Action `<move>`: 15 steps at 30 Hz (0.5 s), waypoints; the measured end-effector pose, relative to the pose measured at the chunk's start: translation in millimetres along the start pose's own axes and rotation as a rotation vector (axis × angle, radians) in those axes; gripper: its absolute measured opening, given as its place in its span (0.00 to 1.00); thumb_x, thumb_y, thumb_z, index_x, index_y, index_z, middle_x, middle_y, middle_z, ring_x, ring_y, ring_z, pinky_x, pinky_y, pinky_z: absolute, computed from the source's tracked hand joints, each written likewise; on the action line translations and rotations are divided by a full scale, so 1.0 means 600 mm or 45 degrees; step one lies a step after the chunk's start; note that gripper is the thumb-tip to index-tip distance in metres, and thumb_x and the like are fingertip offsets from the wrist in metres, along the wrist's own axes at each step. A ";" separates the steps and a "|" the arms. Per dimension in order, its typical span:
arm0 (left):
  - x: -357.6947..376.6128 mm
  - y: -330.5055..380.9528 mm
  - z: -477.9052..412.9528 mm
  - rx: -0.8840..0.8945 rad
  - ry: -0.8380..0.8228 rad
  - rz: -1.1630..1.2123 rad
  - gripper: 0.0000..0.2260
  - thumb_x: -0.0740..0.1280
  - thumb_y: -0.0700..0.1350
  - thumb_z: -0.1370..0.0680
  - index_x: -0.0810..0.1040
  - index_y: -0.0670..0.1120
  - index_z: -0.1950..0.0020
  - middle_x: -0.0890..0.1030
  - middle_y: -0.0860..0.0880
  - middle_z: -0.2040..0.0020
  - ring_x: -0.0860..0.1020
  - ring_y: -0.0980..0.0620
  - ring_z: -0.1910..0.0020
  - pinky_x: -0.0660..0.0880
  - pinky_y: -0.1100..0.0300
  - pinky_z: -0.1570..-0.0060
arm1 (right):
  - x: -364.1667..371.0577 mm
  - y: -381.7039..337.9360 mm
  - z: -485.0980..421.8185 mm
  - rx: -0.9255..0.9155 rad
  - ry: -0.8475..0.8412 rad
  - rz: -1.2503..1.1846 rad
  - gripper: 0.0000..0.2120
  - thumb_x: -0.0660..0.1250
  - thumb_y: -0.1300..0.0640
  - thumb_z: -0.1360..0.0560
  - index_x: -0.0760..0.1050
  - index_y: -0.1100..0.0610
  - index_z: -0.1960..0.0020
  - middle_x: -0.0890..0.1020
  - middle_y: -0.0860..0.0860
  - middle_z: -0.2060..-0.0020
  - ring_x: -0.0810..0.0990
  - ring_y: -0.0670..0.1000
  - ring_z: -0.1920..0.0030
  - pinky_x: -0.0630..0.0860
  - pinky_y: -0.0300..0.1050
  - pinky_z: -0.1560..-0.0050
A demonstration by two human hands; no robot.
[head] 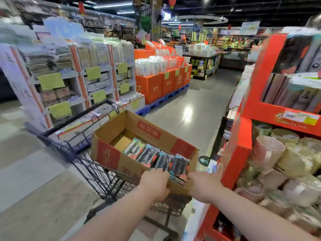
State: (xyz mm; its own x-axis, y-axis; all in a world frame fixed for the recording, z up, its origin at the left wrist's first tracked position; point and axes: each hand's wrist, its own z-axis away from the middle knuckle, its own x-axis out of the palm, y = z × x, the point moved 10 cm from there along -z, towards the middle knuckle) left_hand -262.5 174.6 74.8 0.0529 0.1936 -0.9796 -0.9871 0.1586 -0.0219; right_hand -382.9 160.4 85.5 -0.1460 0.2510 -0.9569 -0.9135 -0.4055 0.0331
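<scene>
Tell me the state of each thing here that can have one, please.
Brown cardboard box with red panels: open on top, resting on the cart, partly filled.
Dark flat packets: lying in a row inside the box.
Black wire shopping cart: carrying the box.
Left hand: grips the box's near rim.
Right hand: holds the box's near corner.

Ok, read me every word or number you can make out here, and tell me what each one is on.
"FRES... GREEN": dark hanging banner; the first word's last letter is unclear.
"27.": orange cartons across the aisle.
Red print on the cardboard box: too blurred to read.
Yellow shelf tags: too blurred to read.
White label on the red shelf: too blurred to read.
</scene>
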 end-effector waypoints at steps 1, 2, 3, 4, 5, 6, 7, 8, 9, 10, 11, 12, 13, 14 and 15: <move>0.009 -0.030 0.003 -0.020 -0.014 0.004 0.21 0.63 0.54 0.23 0.67 0.47 0.34 0.72 0.44 0.36 0.72 0.41 0.38 0.71 0.46 0.41 | 0.003 -0.026 -0.014 -0.014 -0.004 -0.008 0.20 0.63 0.47 0.24 0.68 0.50 0.34 0.75 0.52 0.37 0.73 0.56 0.37 0.69 0.51 0.40; 0.018 -0.060 0.006 -0.039 -0.027 0.002 0.21 0.63 0.55 0.23 0.67 0.47 0.33 0.72 0.44 0.36 0.72 0.41 0.38 0.71 0.46 0.41 | 0.005 -0.051 -0.027 -0.032 -0.008 -0.010 0.21 0.63 0.47 0.25 0.67 0.50 0.33 0.75 0.52 0.37 0.73 0.56 0.37 0.70 0.51 0.39; 0.028 -0.089 0.009 -0.055 -0.040 -0.006 0.21 0.62 0.55 0.23 0.67 0.47 0.33 0.72 0.44 0.37 0.71 0.42 0.38 0.70 0.46 0.41 | 0.008 -0.074 -0.040 -0.049 -0.017 -0.011 0.21 0.63 0.48 0.25 0.66 0.50 0.33 0.74 0.53 0.37 0.73 0.57 0.37 0.69 0.51 0.39; 0.036 -0.117 0.012 -0.069 -0.049 -0.011 0.21 0.62 0.56 0.23 0.67 0.47 0.34 0.73 0.44 0.37 0.71 0.42 0.38 0.70 0.46 0.41 | 0.011 -0.093 -0.052 -0.057 -0.029 -0.013 0.22 0.63 0.48 0.25 0.65 0.51 0.32 0.74 0.54 0.37 0.73 0.57 0.36 0.69 0.51 0.39; 0.045 -0.142 0.014 -0.083 -0.062 -0.007 0.21 0.62 0.56 0.23 0.67 0.46 0.35 0.73 0.44 0.38 0.71 0.42 0.39 0.70 0.46 0.41 | 0.017 -0.110 -0.064 -0.054 -0.047 -0.019 0.24 0.63 0.48 0.25 0.64 0.51 0.31 0.74 0.54 0.36 0.73 0.57 0.36 0.69 0.51 0.39; 0.051 -0.164 0.017 -0.095 -0.069 0.005 0.21 0.62 0.56 0.23 0.67 0.47 0.35 0.73 0.44 0.39 0.72 0.42 0.39 0.71 0.47 0.41 | 0.022 -0.125 -0.074 -0.050 -0.066 -0.025 0.25 0.63 0.48 0.25 0.64 0.51 0.31 0.74 0.54 0.36 0.73 0.57 0.36 0.68 0.51 0.38; 0.058 -0.183 0.019 -0.102 -0.082 0.016 0.20 0.62 0.56 0.23 0.68 0.47 0.36 0.73 0.44 0.39 0.72 0.43 0.39 0.71 0.47 0.41 | 0.028 -0.138 -0.085 -0.048 -0.082 -0.029 0.24 0.63 0.47 0.26 0.65 0.51 0.31 0.74 0.53 0.36 0.72 0.57 0.36 0.67 0.52 0.37; 0.064 -0.199 0.021 -0.105 -0.092 0.028 0.20 0.62 0.56 0.23 0.68 0.47 0.36 0.73 0.45 0.39 0.72 0.43 0.39 0.71 0.47 0.41 | 0.034 -0.150 -0.094 -0.049 -0.096 -0.033 0.24 0.64 0.47 0.26 0.66 0.51 0.32 0.73 0.53 0.36 0.72 0.57 0.36 0.66 0.54 0.36; 0.069 -0.211 0.020 -0.105 -0.100 0.039 0.20 0.62 0.55 0.23 0.68 0.47 0.36 0.73 0.45 0.39 0.72 0.43 0.39 0.71 0.47 0.40 | 0.039 -0.162 -0.101 -0.051 -0.116 -0.039 0.23 0.63 0.47 0.26 0.67 0.50 0.33 0.73 0.53 0.36 0.71 0.57 0.35 0.66 0.55 0.35; 0.073 -0.221 0.019 -0.104 -0.103 0.048 0.20 0.62 0.55 0.23 0.68 0.46 0.36 0.73 0.44 0.39 0.71 0.43 0.39 0.71 0.46 0.40 | 0.043 -0.171 -0.107 -0.055 -0.138 -0.039 0.22 0.63 0.47 0.25 0.67 0.50 0.33 0.73 0.53 0.36 0.71 0.58 0.35 0.66 0.56 0.35; 0.077 -0.228 0.016 -0.101 -0.100 0.055 0.19 0.62 0.54 0.23 0.68 0.46 0.35 0.73 0.44 0.39 0.71 0.43 0.39 0.71 0.46 0.40 | 0.046 -0.177 -0.112 -0.056 -0.155 -0.036 0.22 0.63 0.46 0.25 0.67 0.50 0.32 0.72 0.53 0.36 0.70 0.58 0.35 0.66 0.56 0.35; 0.079 -0.233 0.013 -0.095 -0.093 0.063 0.20 0.62 0.54 0.23 0.68 0.46 0.35 0.73 0.44 0.39 0.71 0.43 0.39 0.71 0.46 0.40 | 0.047 -0.180 -0.117 -0.052 -0.163 -0.037 0.22 0.63 0.46 0.24 0.66 0.50 0.32 0.72 0.53 0.35 0.69 0.58 0.34 0.66 0.55 0.35; 0.082 -0.236 0.008 -0.088 -0.085 0.074 0.20 0.62 0.54 0.23 0.68 0.46 0.34 0.73 0.45 0.38 0.71 0.43 0.38 0.71 0.47 0.40 | 0.048 -0.181 -0.123 -0.046 -0.168 -0.041 0.22 0.63 0.46 0.24 0.66 0.50 0.32 0.72 0.52 0.35 0.69 0.57 0.34 0.66 0.55 0.36; 0.085 -0.238 0.003 -0.082 -0.080 0.087 0.21 0.62 0.54 0.23 0.67 0.47 0.33 0.73 0.45 0.38 0.71 0.43 0.38 0.70 0.47 0.39 | 0.048 -0.180 -0.128 -0.039 -0.165 -0.047 0.22 0.63 0.47 0.24 0.67 0.50 0.32 0.72 0.52 0.36 0.70 0.57 0.35 0.66 0.54 0.36; 0.088 -0.240 -0.003 -0.076 -0.079 0.099 0.22 0.62 0.55 0.23 0.67 0.47 0.32 0.72 0.45 0.37 0.70 0.43 0.37 0.69 0.47 0.38 | 0.047 -0.178 -0.134 -0.029 -0.161 -0.055 0.21 0.63 0.47 0.24 0.67 0.50 0.33 0.73 0.51 0.36 0.70 0.56 0.35 0.65 0.54 0.36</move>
State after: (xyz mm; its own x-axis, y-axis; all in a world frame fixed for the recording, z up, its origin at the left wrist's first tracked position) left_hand -117.8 160.6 25.7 -0.0166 0.2630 -0.9647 -0.9957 0.0833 0.0399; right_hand -259.1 140.2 31.5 -0.1547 0.3770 -0.9132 -0.9113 -0.4115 -0.0155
